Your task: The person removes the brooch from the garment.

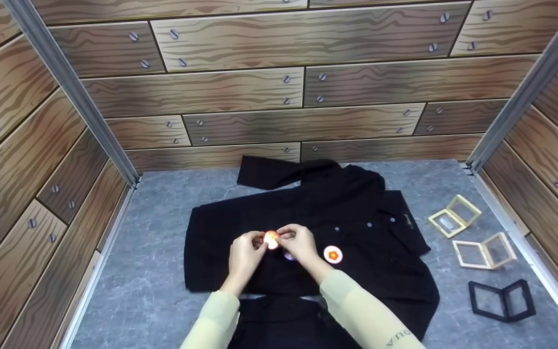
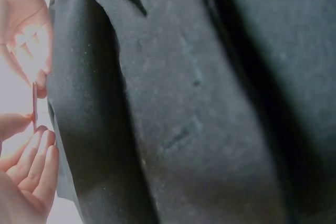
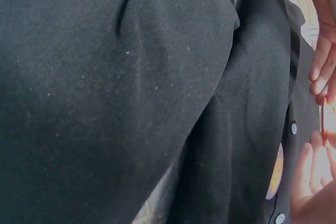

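In the head view, my left hand [image 1: 246,253] and right hand [image 1: 300,242] pinch opposite edges of a small round disc [image 1: 271,240], white with orange-red, its print washed out by glare. Seen edge-on in the left wrist view, that disc [image 2: 35,106] is thin and flat. Below the hands spreads a black buttoned shirt [image 1: 240,218]. A second disc [image 1: 288,255] lies on it, mostly hidden by my right hand. Further right rests a white disc with a red-orange flower [image 1: 333,254]. The right wrist view shows a yellowish disc [image 3: 275,174] near the shirt's buttons [image 3: 294,128].
Three hinged double frames stand part-open on the right: a gold one [image 1: 455,216], a pale pinkish one [image 1: 484,251] and a black one [image 1: 502,300]. Grey marbled tabletop [image 1: 148,232] surrounds the shirt. Wood-patterned walls [image 1: 240,92] close in the back and both sides.
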Motion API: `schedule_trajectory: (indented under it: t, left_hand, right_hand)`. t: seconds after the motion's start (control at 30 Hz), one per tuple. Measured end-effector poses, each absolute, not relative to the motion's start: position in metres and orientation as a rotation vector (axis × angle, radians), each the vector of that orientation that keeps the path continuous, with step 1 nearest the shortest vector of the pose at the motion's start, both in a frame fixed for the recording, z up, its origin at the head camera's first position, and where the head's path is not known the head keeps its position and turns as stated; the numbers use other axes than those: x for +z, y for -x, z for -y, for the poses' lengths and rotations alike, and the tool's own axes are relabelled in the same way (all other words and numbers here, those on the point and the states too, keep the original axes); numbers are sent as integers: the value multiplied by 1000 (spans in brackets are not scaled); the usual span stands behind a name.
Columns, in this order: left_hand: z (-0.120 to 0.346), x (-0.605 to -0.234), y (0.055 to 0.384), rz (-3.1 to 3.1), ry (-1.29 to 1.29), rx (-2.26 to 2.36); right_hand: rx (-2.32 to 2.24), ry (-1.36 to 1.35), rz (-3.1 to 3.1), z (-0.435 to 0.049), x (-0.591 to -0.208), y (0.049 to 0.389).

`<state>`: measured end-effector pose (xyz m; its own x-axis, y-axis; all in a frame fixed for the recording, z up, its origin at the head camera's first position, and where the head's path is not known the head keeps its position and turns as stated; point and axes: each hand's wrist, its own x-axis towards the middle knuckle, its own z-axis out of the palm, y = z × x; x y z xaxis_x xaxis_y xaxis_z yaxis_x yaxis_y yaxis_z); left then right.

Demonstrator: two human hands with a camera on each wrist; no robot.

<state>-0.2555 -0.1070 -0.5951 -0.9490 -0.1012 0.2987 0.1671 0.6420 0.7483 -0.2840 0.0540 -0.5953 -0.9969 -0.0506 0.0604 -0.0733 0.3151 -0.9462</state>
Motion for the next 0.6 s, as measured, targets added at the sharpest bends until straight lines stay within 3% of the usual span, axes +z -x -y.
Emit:
schedule_trajectory:
  t: [0.6]
  left_hand:
    - [102, -598, 253, 2549, 98, -1230]
  right_hand:
    - [2035, 3, 2435, -57, -599, 282]
